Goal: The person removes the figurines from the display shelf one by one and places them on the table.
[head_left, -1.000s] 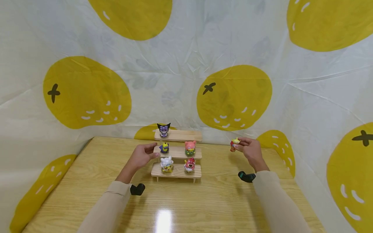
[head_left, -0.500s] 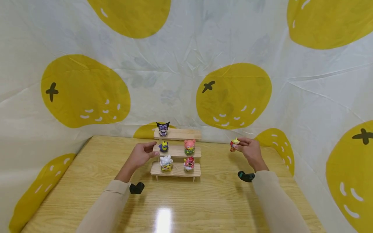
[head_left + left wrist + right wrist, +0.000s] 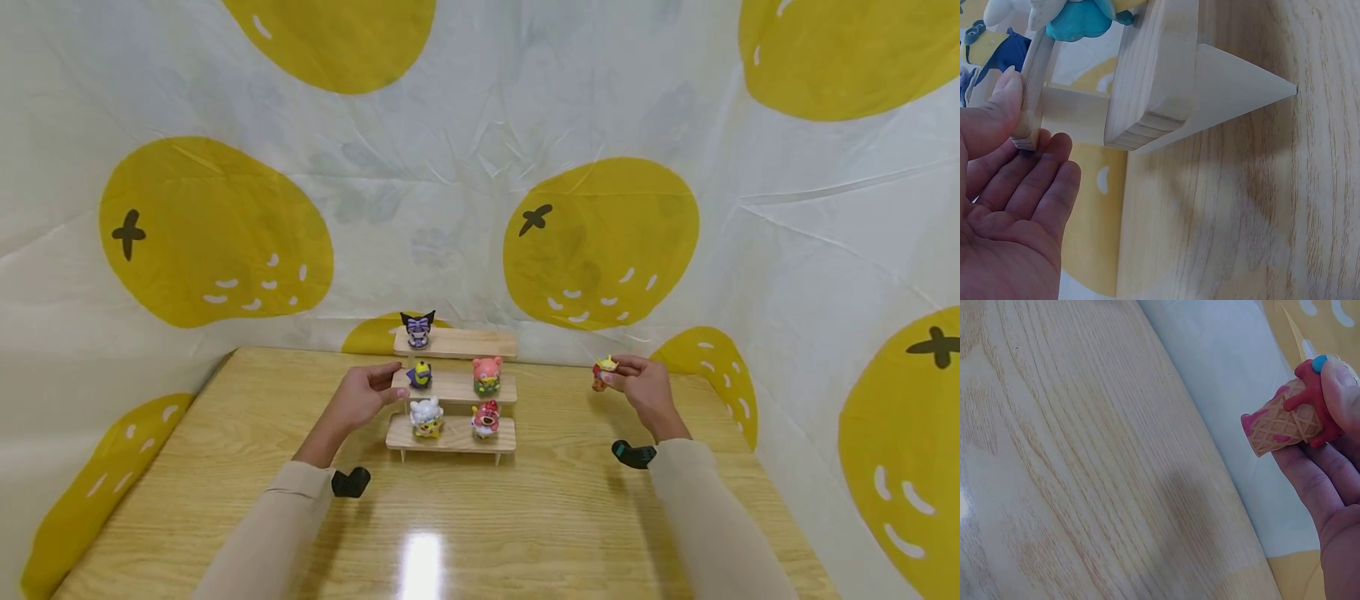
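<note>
In the head view a three-tier wooden display shelf stands at the back of the table. My left hand grips the left end of its middle tier; in the left wrist view the thumb lies on top of the board and the fingers are curled beneath. To the right of the shelf, my right hand pinches a small figurine above the table. The figurine has a waffle-cone base with red drips, and its green-yellow top shows in the head view.
A purple-black figurine sits on the top tier. The middle tier bears a blue-yellow figurine and a pink one; the bottom tier a white-yellow one and a red-pink one. A fruit-print cloth hangs behind the table.
The head view has shifted slightly, so the shelf and cloth sit a little higher in it. Both hands keep their holds in about the same places.
</note>
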{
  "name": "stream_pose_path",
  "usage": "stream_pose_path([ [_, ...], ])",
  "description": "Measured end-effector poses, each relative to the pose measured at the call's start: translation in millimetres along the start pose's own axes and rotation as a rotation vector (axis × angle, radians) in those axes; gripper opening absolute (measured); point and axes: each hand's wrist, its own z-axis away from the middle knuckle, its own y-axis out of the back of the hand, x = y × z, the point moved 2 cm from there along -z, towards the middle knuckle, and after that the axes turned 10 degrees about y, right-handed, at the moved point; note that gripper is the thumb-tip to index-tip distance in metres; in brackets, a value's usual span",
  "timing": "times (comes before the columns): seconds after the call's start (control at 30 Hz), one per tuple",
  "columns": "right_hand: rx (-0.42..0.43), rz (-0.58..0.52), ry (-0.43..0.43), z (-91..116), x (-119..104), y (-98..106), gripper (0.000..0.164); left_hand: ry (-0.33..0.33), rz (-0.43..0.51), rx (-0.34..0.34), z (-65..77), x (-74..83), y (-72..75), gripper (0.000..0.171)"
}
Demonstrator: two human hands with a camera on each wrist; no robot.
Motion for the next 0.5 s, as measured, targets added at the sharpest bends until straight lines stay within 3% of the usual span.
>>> stream_pose_path([
  [0.5, -0.020, 0.010, -0.038, -4.1, 8.2, -1.2, 0.051, -0.003, 0.003, -0.011, -0.5, -0.3, 0.9, 0.059],
])
